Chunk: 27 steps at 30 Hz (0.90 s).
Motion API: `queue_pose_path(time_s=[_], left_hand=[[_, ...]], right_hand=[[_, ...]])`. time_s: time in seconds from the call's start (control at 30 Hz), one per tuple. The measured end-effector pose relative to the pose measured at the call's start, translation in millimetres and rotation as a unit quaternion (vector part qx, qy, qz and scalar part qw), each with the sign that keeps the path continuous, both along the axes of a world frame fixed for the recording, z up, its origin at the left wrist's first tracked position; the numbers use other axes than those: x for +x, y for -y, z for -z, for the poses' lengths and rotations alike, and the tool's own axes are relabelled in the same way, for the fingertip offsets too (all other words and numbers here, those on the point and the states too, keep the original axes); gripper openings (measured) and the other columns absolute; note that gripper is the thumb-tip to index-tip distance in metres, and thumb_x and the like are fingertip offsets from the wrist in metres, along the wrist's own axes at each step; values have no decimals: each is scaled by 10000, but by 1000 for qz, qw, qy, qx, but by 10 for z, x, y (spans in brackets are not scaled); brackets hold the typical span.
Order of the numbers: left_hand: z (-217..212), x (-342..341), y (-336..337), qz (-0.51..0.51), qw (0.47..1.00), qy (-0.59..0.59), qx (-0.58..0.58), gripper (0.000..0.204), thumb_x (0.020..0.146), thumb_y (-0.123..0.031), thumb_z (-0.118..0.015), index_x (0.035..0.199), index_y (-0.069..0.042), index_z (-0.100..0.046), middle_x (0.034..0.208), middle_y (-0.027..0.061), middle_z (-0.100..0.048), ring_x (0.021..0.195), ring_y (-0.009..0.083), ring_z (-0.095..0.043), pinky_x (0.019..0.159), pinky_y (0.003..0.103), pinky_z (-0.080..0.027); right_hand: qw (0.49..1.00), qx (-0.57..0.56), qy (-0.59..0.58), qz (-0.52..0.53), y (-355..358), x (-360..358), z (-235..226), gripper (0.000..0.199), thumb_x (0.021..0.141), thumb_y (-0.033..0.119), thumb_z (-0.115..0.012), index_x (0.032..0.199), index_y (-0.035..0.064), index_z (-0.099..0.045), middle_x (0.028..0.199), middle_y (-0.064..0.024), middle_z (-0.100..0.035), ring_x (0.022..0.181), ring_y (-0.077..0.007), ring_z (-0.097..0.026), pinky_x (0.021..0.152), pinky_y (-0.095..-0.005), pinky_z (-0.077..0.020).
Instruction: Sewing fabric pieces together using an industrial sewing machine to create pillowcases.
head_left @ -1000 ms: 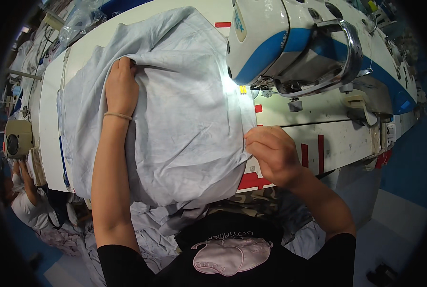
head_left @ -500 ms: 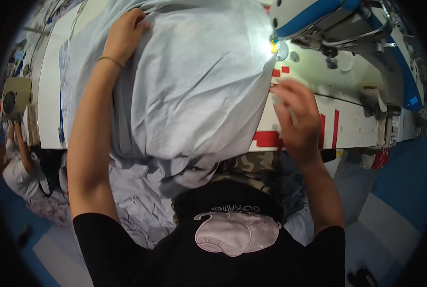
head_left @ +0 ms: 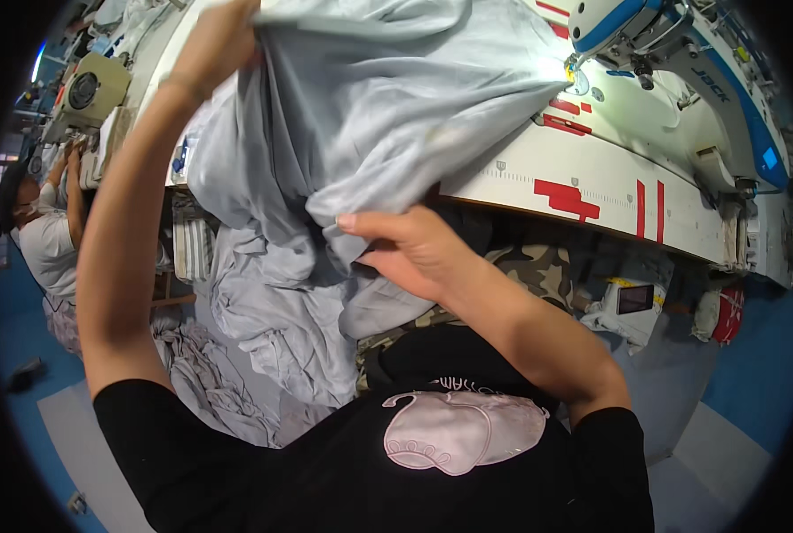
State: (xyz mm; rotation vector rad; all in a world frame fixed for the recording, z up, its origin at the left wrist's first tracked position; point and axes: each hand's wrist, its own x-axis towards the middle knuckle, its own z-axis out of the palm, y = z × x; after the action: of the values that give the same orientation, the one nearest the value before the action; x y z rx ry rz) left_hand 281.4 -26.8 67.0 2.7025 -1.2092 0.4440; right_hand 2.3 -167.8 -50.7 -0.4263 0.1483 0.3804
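A large sheet of pale grey-blue cloth (head_left: 361, 107) drapes over the sewing table and hangs down its front into folds near my lap. My left hand (head_left: 223, 44) is at the upper left, closed on the cloth and holding a part of it raised. Its fingertips are partly hidden. Lower down, my right hand (head_left: 410, 253) pinches the cloth's hanging edge between thumb and fingers. The cloth's right corner stretches to the lit needle area of a blue and white sewing machine (head_left: 623, 35).
The white tabletop (head_left: 503, 169) carries red tape strips and a printed ruler. More crumpled cloth (head_left: 272, 311) lies below the table edge. A phone-like dark device (head_left: 636, 299) sits at lower right. Another person (head_left: 54, 231) works at a machine on the far left.
My right hand has moved left and down from beside the needle area and now grips the cloth edge. My left hand has lifted the cloth, pulling it into folds. The view has shifted.
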Motion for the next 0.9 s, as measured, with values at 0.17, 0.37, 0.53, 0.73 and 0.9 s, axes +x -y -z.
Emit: queue_pose_path(time_s=[0.17, 0.37, 0.53, 0.73, 0.9], left_hand=[[-624, 1241, 421, 21, 959, 274, -70, 158, 803, 25, -535, 907, 15, -654, 855, 296, -656, 908, 442, -661, 786, 470, -519], [321, 1880, 482, -82, 991, 104, 28, 541, 834, -375, -709, 1170, 32, -586, 1148, 386, -585, 1075, 498, -601, 922, 501, -504], [1208, 1400, 219, -196, 979, -52, 21, 707, 833, -377, -758, 1417, -112, -461, 1469, 235, -398, 1326, 422, -444, 1063, 524, -397], [321, 624, 543, -115, 993, 32, 4, 411, 900, -255, -703, 1253, -64, -610, 1234, 153, -625, 1085, 309, -630, 897, 378, -501], [394, -1367, 503, 232, 920, -247, -195, 416, 753, 122, -687, 1129, -49, -644, 991, 95, -663, 799, 203, -669, 700, 309, -529]], right_hand=[[976, 84, 177, 97, 397, -779, -615, 532, 765, -28, -719, 1274, -54, -565, 1212, -183, -646, 1181, -293, -614, 1048, -429, -472], [908, -398, -124, -35, 319, -1901, -27, 431, 859, 117, -746, 1235, -38, -605, 1121, -92, -673, 1017, -180, -624, 914, -322, -492], [921, -347, -145, 97, 672, -2180, 424, 424, 959, 157, -649, 1334, 14, -511, 1236, -84, -609, 1138, -177, -587, 921, -350, -526], [836, -472, -88, 266, 1311, -1426, 687, 550, 925, 146, -681, 1389, -29, -444, 1364, -122, -524, 1281, -208, -481, 1009, -323, -446], [879, -446, -67, 153, 1207, -1218, 703, 237, 917, 137, -686, 1101, -11, -706, 988, -18, -711, 900, -95, -636, 852, -248, -494]])
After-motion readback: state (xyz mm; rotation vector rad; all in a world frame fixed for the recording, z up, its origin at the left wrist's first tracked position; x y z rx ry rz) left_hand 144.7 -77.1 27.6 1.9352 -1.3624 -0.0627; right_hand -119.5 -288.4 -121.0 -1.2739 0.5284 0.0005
